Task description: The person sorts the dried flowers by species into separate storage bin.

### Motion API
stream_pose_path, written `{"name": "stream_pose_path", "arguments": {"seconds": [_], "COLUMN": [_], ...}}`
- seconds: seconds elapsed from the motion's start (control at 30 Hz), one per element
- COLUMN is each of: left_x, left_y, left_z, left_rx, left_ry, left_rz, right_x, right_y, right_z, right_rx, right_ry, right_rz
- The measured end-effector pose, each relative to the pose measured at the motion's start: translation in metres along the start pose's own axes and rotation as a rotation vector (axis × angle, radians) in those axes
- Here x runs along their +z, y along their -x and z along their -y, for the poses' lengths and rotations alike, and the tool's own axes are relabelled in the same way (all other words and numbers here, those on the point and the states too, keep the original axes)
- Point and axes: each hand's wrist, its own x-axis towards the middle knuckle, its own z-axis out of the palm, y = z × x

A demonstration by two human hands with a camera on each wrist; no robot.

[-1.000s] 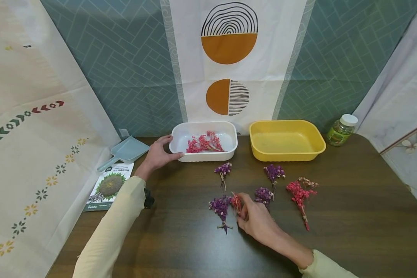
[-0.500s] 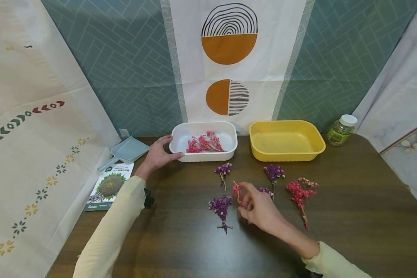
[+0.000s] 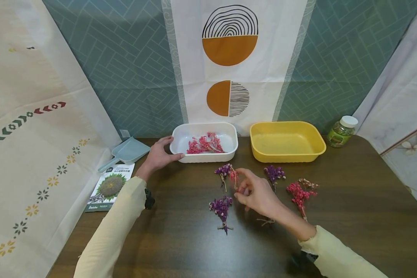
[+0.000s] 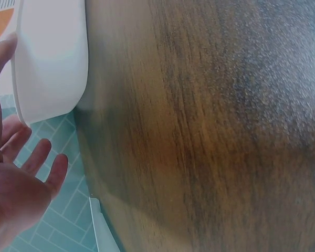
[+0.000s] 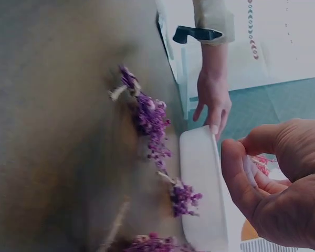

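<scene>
Pink sprig (image 3: 233, 176), pinched in the right hand (image 3: 258, 195), hangs close to a purple bunch (image 3: 222, 169); too low a sweep could snag both. Farther left, the left hand (image 3: 158, 156) grips the white tub (image 3: 208, 158) by one end.

A pale blue dustpan (image 3: 130, 150) lies just beside a sunflower-printed booklet (image 3: 111, 187) at left, a white-lidded jar (image 3: 341, 133) standing far right

The tubs (image 3: 208, 158) are plastic, the table (image 3: 180, 239) glossy wood
</scene>
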Motion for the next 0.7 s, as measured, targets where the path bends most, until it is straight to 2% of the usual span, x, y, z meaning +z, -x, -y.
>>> {"name": "stream_pose_path", "arguments": {"seconds": [0.23,0.5,0.7], "left_x": [-0.001,0.001,0.002], "left_y": [0.0,-0.001,-0.002], "left_z": [0.002,0.005,0.004], "left_rx": [-0.011,-0.005,-0.015], "left_ry": [0.007,0.003,0.01], "left_rz": [-0.001,-0.002,-0.012], "right_x": [-0.009,-0.015,-0.015], "right_y": [-0.027,-0.071,-0.103], "right_z": [0.007,0.002,-0.006], "right_rx": [-0.025,-0.032,0.013], "right_ry": [-0.035,-0.048,-0.055], "right_rz": [0.03,0.032,0.033]}}
